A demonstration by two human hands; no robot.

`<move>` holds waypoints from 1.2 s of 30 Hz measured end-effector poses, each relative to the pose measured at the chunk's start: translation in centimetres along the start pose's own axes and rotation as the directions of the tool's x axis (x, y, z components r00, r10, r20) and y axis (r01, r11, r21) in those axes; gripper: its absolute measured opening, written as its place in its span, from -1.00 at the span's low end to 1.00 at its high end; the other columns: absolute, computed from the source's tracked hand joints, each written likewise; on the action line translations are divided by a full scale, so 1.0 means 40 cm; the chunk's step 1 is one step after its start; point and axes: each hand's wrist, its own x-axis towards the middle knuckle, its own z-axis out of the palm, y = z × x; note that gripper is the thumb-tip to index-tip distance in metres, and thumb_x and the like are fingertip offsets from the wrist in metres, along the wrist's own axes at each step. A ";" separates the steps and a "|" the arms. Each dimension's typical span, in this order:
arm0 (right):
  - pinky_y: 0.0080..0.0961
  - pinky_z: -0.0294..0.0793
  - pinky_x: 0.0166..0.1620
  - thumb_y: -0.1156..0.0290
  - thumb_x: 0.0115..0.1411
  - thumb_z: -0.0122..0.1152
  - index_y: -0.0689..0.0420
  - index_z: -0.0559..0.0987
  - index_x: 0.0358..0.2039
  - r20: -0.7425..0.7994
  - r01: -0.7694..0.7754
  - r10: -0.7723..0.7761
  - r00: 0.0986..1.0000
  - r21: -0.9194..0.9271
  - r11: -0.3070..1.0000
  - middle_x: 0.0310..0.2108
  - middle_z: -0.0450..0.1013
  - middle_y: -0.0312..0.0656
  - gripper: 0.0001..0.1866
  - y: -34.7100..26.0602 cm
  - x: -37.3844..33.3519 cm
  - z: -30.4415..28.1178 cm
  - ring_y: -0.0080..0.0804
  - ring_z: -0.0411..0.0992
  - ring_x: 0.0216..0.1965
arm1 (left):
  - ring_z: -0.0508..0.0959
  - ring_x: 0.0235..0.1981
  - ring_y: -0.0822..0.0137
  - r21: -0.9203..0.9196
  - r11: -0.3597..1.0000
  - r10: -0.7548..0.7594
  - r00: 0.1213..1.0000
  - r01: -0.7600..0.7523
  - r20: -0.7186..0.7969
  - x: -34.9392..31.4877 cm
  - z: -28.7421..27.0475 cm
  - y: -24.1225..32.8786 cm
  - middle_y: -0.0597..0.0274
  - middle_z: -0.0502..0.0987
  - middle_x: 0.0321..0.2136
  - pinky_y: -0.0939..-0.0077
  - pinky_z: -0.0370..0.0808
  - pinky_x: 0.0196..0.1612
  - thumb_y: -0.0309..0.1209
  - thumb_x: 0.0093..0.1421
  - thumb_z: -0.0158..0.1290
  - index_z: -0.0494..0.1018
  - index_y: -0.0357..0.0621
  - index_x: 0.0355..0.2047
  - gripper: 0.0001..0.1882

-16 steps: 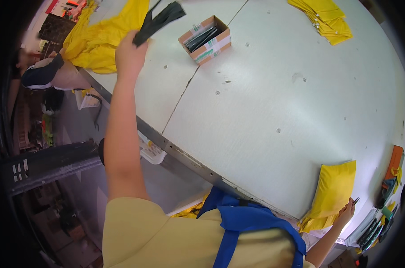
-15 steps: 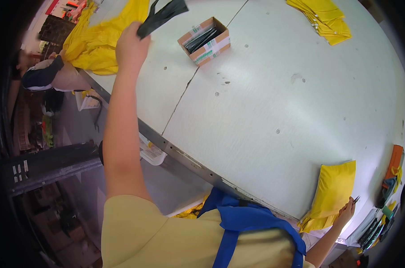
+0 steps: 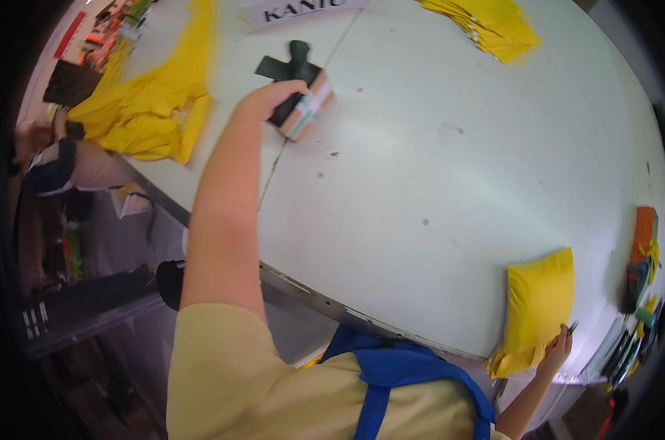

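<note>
My left hand (image 3: 277, 97) reaches far across the table to a small cardboard box (image 3: 312, 110) and is closed on a dark piece of fabric (image 3: 298, 59). Part of that dark fabric sticks up above the box, and my fingertips are partly hidden and blurred. At the near right, my right hand (image 3: 556, 353) is closed around a small dark tool with a pointed tip (image 3: 573, 327), whose kind I cannot make out. Right beside this hand lies a yellow fabric piece (image 3: 539, 297), plump like a small pillow, its lower end ruffled.
Folded yellow pieces (image 3: 490, 28) lie stacked at the far right of the white table (image 3: 391, 198). Loose yellow fabric (image 3: 149, 110) spreads at the far left near another person (image 3: 83, 161). A white sign (image 3: 303, 12) stands at the back. Orange and dark items (image 3: 640, 257) line the right edge.
My left hand has come down and right with the dark fabric, from beside the yellow cloth to the box. The view has shifted, bringing the sign in. My right hand stays beside the yellow piece.
</note>
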 end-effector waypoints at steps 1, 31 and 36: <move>-0.76 -0.10 -0.69 0.30 0.26 0.04 0.07 0.53 -0.27 -0.026 -0.003 0.003 1.000 -0.011 1.000 -0.71 0.03 -0.56 -0.84 0.004 -0.014 -0.021 -0.81 -0.07 -0.74 | 0.52 -0.33 0.38 -0.123 0.992 0.033 0.988 -0.015 0.150 0.030 0.019 0.000 0.27 0.53 -0.35 0.48 0.46 -0.18 -0.16 0.01 0.14 0.45 -0.12 -0.20 -0.61; -0.36 0.36 -0.11 0.19 0.18 0.05 0.14 0.43 0.00 -0.051 0.127 -0.187 0.981 -0.562 0.817 -0.23 0.46 -0.10 -0.57 0.211 0.689 -0.299 -0.27 0.40 -0.20 | 0.29 0.10 0.26 -0.339 0.924 0.072 0.787 0.179 0.612 -0.671 1.421 -0.389 0.08 0.23 0.10 0.34 0.22 0.17 -0.48 0.10 0.12 0.02 -0.25 0.18 -0.31; -0.24 0.27 0.08 0.14 0.14 0.11 0.09 0.31 0.13 0.101 0.355 -0.537 0.837 -0.848 0.393 0.04 0.32 -0.01 -0.43 0.112 0.640 -0.217 -0.09 0.35 -0.04 | 0.28 0.11 0.24 -0.385 0.917 0.070 0.905 0.108 0.419 -0.714 1.504 -0.409 0.09 0.27 0.07 0.36 0.18 0.18 -0.52 0.10 0.12 0.02 -0.23 0.17 -0.31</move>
